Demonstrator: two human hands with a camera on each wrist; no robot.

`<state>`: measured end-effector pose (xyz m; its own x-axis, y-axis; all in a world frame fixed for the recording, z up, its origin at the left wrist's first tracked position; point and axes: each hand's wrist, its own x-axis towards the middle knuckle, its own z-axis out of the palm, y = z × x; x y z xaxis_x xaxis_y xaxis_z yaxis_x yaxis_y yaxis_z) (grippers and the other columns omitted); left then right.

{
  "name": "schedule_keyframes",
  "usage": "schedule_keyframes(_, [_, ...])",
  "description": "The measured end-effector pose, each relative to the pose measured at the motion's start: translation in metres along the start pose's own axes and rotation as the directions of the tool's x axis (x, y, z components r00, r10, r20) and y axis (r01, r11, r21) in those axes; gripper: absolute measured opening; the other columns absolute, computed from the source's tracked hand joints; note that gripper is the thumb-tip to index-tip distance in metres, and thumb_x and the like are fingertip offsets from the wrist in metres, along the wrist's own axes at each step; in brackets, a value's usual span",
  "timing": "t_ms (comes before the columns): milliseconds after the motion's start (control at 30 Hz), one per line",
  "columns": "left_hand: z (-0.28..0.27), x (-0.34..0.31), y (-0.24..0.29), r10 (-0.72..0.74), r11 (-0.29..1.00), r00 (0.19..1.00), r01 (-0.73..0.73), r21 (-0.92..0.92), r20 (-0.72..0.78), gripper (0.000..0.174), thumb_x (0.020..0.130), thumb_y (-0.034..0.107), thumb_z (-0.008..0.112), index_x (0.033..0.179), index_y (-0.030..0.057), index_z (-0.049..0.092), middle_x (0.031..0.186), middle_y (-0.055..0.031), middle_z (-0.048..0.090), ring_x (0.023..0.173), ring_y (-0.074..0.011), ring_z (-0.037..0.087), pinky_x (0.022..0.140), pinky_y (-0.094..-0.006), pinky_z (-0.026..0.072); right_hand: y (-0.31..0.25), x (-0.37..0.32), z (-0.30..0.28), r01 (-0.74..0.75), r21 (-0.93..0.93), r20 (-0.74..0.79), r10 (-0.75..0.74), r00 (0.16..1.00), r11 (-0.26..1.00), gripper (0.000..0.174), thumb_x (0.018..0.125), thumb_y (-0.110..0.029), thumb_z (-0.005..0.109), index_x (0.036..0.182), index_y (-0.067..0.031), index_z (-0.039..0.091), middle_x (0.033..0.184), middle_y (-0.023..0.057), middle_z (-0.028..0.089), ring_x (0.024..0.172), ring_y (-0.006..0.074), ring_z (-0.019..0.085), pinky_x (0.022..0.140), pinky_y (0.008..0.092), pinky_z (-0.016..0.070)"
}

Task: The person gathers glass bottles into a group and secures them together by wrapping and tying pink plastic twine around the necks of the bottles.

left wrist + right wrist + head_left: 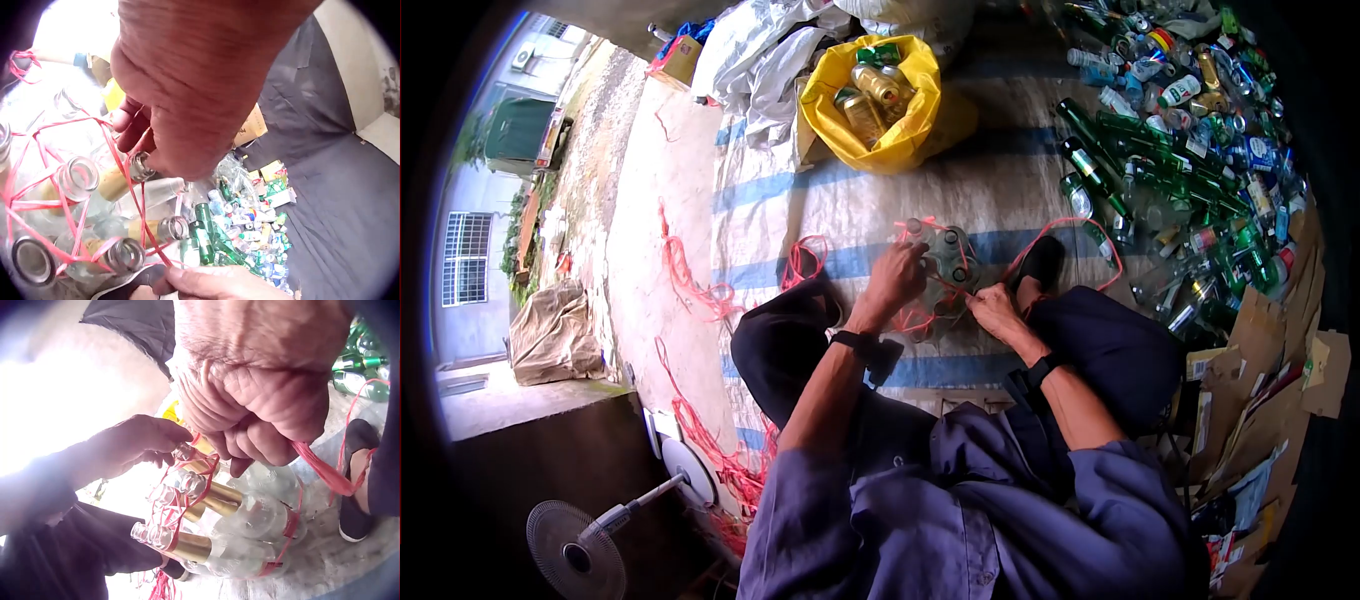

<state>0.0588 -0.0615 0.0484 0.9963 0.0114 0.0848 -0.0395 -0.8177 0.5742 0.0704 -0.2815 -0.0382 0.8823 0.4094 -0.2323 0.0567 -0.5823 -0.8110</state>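
Note:
Several clear glass bottles (256, 515) with gold neck labels stand bundled between the person's feet, red plastic twine (206, 501) laced around their necks and lower down around their bodies. My left hand (897, 272) holds the neck of a glass bottle (142, 165) on the bundle's far side, thumb and fingers curled at its mouth. On the near right side, my right hand (998, 312) grips a gathered strand of the same twine, which runs taut from the bottle necks to its fingertips in the left wrist view. The strand's loose end trails out of the right fist.
A yellow bag (870, 150) of cans stands ahead. Green bottles (1100, 165) and mixed empties pile up on the right, beside flattened cardboard (1250, 400). Loose twine (690, 275) lies on the left, with a fan (575, 550) near the lower left. Shoes (1040, 262) flank the bundle.

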Motion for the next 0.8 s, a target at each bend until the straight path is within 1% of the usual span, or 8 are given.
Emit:
schedule_keyframes(33, [-0.002, -0.006, 0.008, 0.001, 1.0, 1.0, -0.001, 0.003, -0.007, 0.018, 0.082, 0.016, 0.06, 0.091, 0.0029, 0.067, 0.086, -0.0215, 0.066, 0.084, -0.0405, 0.062, 0.074, -0.0471, 0.0499, -0.002, 0.0, -0.002, 0.015, -0.008, 0.017, -0.014, 1.0, 1.0, 0.037, 0.087, -0.028, 0.064, 0.075, 0.0072, 0.067, 0.065, 0.0267, 0.059, 0.066, 0.036, 0.066, 0.064, 0.0439, 0.0487])
schedule_keyframes(133, [-0.01, -0.025, 0.042, -0.094, 0.99, 0.982, 0.075, 0.124, 0.162, 0.074, 0.078, 0.042, 0.071, 0.132, -0.0035, 0.047, 0.125, -0.0239, 0.056, 0.112, -0.042, 0.053, 0.096, -0.0522, 0.041, -0.008, -0.002, -0.001, -0.068, 0.08, 0.0, 0.069, 0.998, 0.994, 0.036, 0.086, -0.027, 0.065, 0.074, 0.0075, 0.066, 0.064, 0.0264, 0.059, 0.063, 0.0341, 0.065, 0.062, 0.0423, 0.0485])
schedule_keyframes(167, [0.005, -0.031, 0.039, -0.125, 0.971, 0.98, 0.089, 0.222, 0.152, 0.097, 0.073, 0.05, 0.074, 0.143, -0.002, 0.034, 0.145, -0.025, 0.038, 0.127, -0.042, 0.044, 0.102, -0.0549, 0.0365, -0.007, -0.002, 0.0, -0.063, 0.079, -0.001, 0.063, 0.998, 0.995, 0.036, 0.086, -0.027, 0.065, 0.074, 0.0075, 0.066, 0.064, 0.0264, 0.059, 0.063, 0.0341, 0.065, 0.062, 0.0423, 0.0485])
schedule_keyframes(267, [0.025, -0.043, 0.044, -0.221, 0.942, 0.97, 0.187, 0.279, 0.098, 0.096, 0.074, 0.049, 0.073, 0.145, -0.0029, 0.032, 0.149, -0.0279, 0.032, 0.133, -0.0416, 0.039, 0.104, -0.0541, 0.0366, -0.011, -0.002, -0.003, 0.027, 0.079, -0.056, -0.023, 0.998, 0.997, 0.037, 0.085, -0.026, 0.066, 0.073, 0.0081, 0.066, 0.064, 0.0261, 0.059, 0.062, 0.0349, 0.064, 0.061, 0.0422, 0.0482])
schedule_keyframes(400, [0.041, -0.047, 0.046, -0.226, 0.944, 0.974, 0.226, 0.241, -0.027, 0.09, 0.075, 0.042, 0.072, 0.143, -0.0031, 0.035, 0.15, -0.0283, 0.032, 0.131, -0.0409, 0.043, 0.092, -0.0528, 0.0464, -0.002, -0.001, 0.002, 0.141, -0.007, -0.081, -0.141, 0.987, 0.99, 0.035, 0.085, -0.023, 0.064, 0.07, 0.0081, 0.064, 0.063, 0.0249, 0.06, 0.062, 0.0378, 0.063, 0.062, 0.0437, 0.0483])
schedule_keyframes(500, [0.039, -0.048, 0.051, -0.292, 0.938, 0.956, 0.28, 0.207, 0.033, 0.095, 0.077, 0.045, 0.072, 0.149, 0.0016, 0.027, 0.155, -0.0292, 0.021, 0.137, -0.0399, 0.038, 0.1, -0.0539, 0.0382, 0.003, -0.001, 0.006, 0.176, -0.087, -0.131, -0.186, 0.974, 0.981, 0.032, 0.086, -0.021, 0.062, 0.07, 0.0073, 0.064, 0.065, 0.0243, 0.062, 0.067, 0.0399, 0.063, 0.068, 0.0457, 0.0488])
schedule_keyframes(633, [0.048, -0.051, 0.045, -0.26, 0.953, 0.966, 0.258, 0.161, -0.011, 0.092, 0.077, 0.041, 0.072, 0.148, 0.0026, 0.028, 0.155, -0.0288, 0.022, 0.136, -0.0393, 0.041, 0.098, -0.0537, 0.0388, 0.018, 0.004, 0.007, 0.323, -0.279, -0.033, -0.346, 0.938, 0.904, 0.03, 0.086, -0.018, 0.059, 0.071, 0.0062, 0.066, 0.069, 0.023, 0.064, 0.073, 0.0407, 0.062, 0.075, 0.0489, 0.0479])
schedule_keyframes(800, [0.052, -0.051, 0.045, -0.206, 0.948, 0.973, 0.226, 0.226, -0.109, 0.079, 0.074, 0.026, 0.068, 0.143, -0.0002, 0.038, 0.15, -0.0283, 0.033, 0.128, -0.0406, 0.047, 0.089, -0.0498, 0.0461, 0.044, 0.007, 0.018, 0.408, -0.399, -0.016, -0.451, 0.892, 0.821, 0.031, 0.086, -0.019, 0.058, 0.069, 0.0056, 0.066, 0.069, 0.0217, 0.064, 0.07, 0.0409, 0.062, 0.072, 0.0498, 0.048])
